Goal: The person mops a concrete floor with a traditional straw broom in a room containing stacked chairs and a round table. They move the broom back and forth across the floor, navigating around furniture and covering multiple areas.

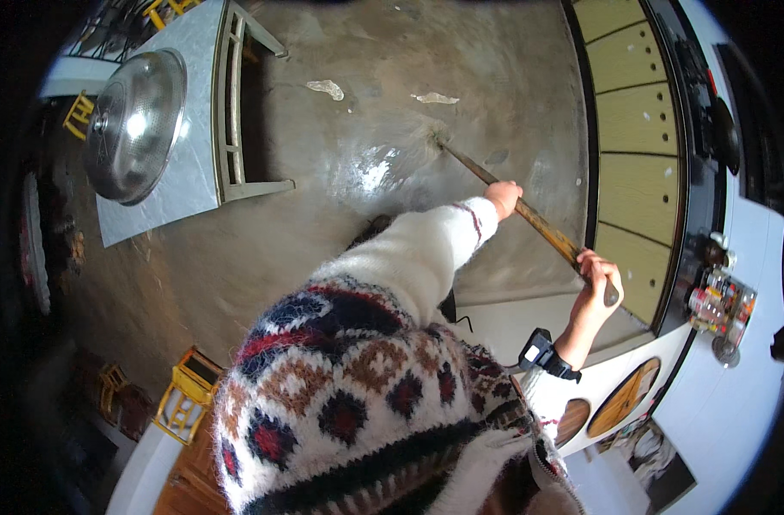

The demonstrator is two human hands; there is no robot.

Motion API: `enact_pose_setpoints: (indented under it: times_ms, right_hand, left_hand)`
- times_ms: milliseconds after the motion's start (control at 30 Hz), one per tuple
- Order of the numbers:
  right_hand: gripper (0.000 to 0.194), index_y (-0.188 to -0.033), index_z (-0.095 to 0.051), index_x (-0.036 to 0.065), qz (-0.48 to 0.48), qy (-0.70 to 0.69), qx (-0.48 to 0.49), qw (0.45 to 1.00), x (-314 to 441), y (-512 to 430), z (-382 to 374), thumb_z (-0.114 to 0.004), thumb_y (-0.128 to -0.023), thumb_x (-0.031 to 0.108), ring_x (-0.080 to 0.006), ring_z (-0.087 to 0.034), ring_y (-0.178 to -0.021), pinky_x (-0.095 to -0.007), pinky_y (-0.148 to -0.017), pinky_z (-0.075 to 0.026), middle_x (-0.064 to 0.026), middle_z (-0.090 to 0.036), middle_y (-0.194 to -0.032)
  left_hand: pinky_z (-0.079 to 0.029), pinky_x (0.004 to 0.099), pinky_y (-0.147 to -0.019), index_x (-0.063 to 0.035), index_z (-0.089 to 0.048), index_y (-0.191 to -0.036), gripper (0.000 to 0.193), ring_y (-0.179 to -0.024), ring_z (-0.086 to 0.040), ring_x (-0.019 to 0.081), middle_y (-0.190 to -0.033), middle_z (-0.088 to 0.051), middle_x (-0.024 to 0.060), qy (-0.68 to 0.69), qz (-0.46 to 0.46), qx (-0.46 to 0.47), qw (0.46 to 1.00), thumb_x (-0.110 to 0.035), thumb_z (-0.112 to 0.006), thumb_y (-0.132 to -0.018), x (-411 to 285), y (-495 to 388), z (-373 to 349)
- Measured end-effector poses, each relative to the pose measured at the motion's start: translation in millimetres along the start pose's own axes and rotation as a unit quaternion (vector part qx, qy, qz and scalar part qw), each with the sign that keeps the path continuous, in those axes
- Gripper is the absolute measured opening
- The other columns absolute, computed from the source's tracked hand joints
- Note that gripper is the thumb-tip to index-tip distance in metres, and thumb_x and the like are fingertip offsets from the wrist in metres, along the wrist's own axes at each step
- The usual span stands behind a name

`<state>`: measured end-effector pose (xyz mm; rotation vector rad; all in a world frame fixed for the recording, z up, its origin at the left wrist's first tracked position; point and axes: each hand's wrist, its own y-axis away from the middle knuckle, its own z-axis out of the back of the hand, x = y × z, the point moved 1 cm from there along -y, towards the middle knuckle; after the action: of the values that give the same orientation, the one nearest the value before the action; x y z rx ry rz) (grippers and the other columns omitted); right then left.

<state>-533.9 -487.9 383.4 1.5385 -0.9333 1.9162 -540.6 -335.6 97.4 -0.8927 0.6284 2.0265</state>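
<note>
Both my hands are on the long wooden handle (546, 230) of a floor-cleaning tool, which slants down and away from me. My left hand (505, 196) grips the shaft partway down. My right hand (598, 277), with a black device strapped at its wrist, wraps around the shaft near its rounded top end. At the far end the tool's head (437, 138) meets the concrete floor (366, 116); it is blurred, so its kind cannot be told. The floor shines near the head, and two pale irregular patches (435, 98) lie beyond it.
At left, a large perforated metal dome cover (137, 122) sits on a grey-topped table (199, 174). Yellow-green cabinets (637, 122) line the right, with several bottles and jars (717, 302) on the counter. A yellow stool (189, 393) stands lower left; round wooden boards (624, 396) are at lower right.
</note>
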Motion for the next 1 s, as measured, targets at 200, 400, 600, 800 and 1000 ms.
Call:
enact_pose_setpoints:
  times_ms: [200,400,600,800,1000]
  right_hand:
    - [0.017,-0.072,-0.052,-0.001,-0.036,-0.003,-0.095,0.995,23,64,-27,-0.056,-0.089,0.004,-0.0231,-0.057,-0.077,-0.0362,-0.079,-0.047,-0.0100,-0.055,-0.071]
    - [0.016,-0.072,-0.053,-0.001,-0.046,-0.042,-0.163,0.985,37,162,-20,-0.055,-0.088,0.003,-0.0232,-0.056,-0.075,-0.0366,-0.080,-0.047,-0.0095,-0.054,-0.071]
    - [0.016,-0.072,-0.054,-0.001,-0.061,-0.058,-0.253,0.964,40,312,-8,-0.055,-0.087,0.002,-0.0240,-0.057,-0.076,-0.0373,-0.080,-0.047,-0.0103,-0.056,-0.072]
    - [0.015,-0.073,-0.054,-0.003,-0.074,-0.086,-0.303,0.946,47,451,-9,-0.054,-0.087,0.002,-0.0239,-0.059,-0.076,-0.0360,-0.080,-0.047,-0.0112,-0.056,-0.070]
    - [0.013,-0.077,-0.055,-0.005,-0.096,-0.115,-0.311,0.939,48,515,-12,-0.054,-0.085,0.004,-0.0245,-0.057,-0.075,-0.0368,-0.081,-0.047,-0.0121,-0.055,-0.071]
  left_hand:
    - [-0.049,0.0409,-0.080,-0.0143,-0.065,-0.087,0.026,-0.094,-0.061,0.0302,-0.094,-0.062,0.0079,-0.028,-0.036,0.081,0.996,-0.024,-0.079,-0.068,5,57,12]
    - [-0.049,0.0416,-0.082,-0.0157,-0.065,-0.091,0.027,-0.096,-0.061,0.0302,-0.096,-0.063,0.0078,-0.067,-0.058,0.162,0.983,-0.030,-0.077,-0.072,-4,151,-4]
    - [-0.050,0.0415,-0.083,-0.0161,-0.067,-0.095,0.031,-0.098,-0.061,0.0301,-0.100,-0.064,0.0092,-0.110,-0.088,0.212,0.967,-0.033,-0.076,-0.071,0,276,-37]
    - [-0.050,0.0412,-0.084,-0.0164,-0.068,-0.095,0.032,-0.099,-0.062,0.0300,-0.102,-0.065,0.0094,-0.152,-0.094,0.263,0.948,-0.037,-0.075,-0.072,18,404,-61]
    - [-0.050,0.0415,-0.083,-0.0167,-0.068,-0.095,0.031,-0.098,-0.063,0.0299,-0.099,-0.067,0.0087,-0.153,-0.066,0.301,0.939,-0.036,-0.075,-0.072,40,481,-64]
